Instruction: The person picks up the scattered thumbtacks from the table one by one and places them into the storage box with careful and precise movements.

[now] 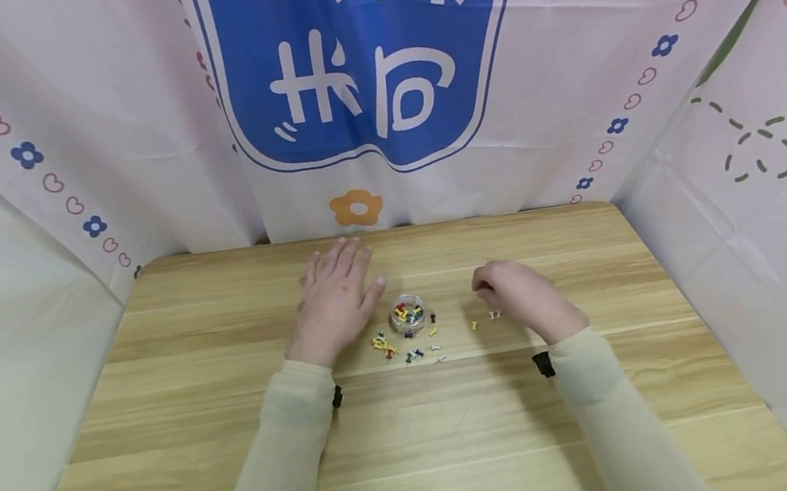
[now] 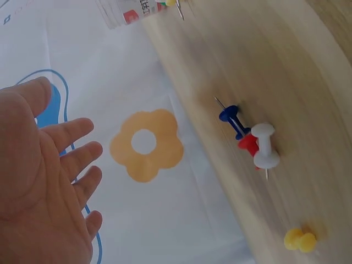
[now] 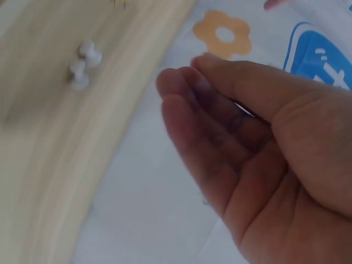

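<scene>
My left hand [image 1: 335,299] is spread with its fingers straight, just left of a small clear round jar [image 1: 397,327] holding colourful push pins [image 1: 406,313]. Its palm shows in the left wrist view with nothing in it. My right hand [image 1: 523,293] is over the table to the right of the jar, fingers loosely bent and thumb tip close to the index finger. No pin shows between them in the right wrist view. Two white push pins [image 3: 78,75] lie beside this hand, and a yellow push pin [image 1: 475,325] is left of them.
Several loose push pins [image 1: 385,345] in yellow, red, green, blue and white are scattered before and beside the jar. The wooden table [image 1: 413,435] meets a printed curtain [image 1: 430,185] at its back edge, with more cloth at both sides.
</scene>
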A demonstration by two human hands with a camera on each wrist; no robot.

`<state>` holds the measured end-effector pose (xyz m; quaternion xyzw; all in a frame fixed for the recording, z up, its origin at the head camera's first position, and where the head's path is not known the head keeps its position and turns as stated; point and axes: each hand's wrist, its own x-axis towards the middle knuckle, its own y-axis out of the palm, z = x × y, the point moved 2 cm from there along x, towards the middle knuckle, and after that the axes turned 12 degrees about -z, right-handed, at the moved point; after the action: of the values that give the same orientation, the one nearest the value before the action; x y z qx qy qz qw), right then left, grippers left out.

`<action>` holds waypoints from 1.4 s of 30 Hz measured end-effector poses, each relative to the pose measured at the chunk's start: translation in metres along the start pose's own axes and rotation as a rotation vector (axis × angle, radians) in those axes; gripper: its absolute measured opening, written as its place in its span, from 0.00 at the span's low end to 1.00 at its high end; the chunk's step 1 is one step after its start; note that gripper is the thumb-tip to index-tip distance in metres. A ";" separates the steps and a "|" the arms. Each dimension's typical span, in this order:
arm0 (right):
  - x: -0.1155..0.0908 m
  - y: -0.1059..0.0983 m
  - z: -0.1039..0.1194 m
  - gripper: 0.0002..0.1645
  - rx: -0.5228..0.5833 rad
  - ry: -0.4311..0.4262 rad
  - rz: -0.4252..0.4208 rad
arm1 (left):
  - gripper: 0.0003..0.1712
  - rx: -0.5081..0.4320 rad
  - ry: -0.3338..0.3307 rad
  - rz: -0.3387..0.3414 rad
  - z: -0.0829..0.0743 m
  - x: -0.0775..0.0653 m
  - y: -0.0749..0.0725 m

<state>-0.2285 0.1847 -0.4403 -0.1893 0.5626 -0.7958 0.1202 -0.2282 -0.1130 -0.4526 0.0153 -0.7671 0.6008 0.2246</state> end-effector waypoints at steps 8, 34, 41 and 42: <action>-0.005 -0.004 -0.015 0.09 -0.013 0.071 0.077 | 0.40 0.003 0.012 -0.012 -0.004 0.000 0.000; -0.005 0.016 -0.025 0.06 -0.080 0.149 0.209 | 0.40 0.013 0.037 -0.011 -0.011 -0.002 -0.001; -0.004 0.017 -0.025 0.09 -0.069 0.151 0.189 | 0.40 0.021 0.021 0.010 -0.005 -0.001 -0.002; -0.004 0.017 -0.025 0.09 -0.068 0.152 0.182 | 0.40 0.023 0.021 0.010 -0.005 -0.001 -0.002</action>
<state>-0.2359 0.2019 -0.4649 -0.0804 0.6117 -0.7740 0.1425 -0.2253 -0.1092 -0.4499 0.0078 -0.7579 0.6106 0.2296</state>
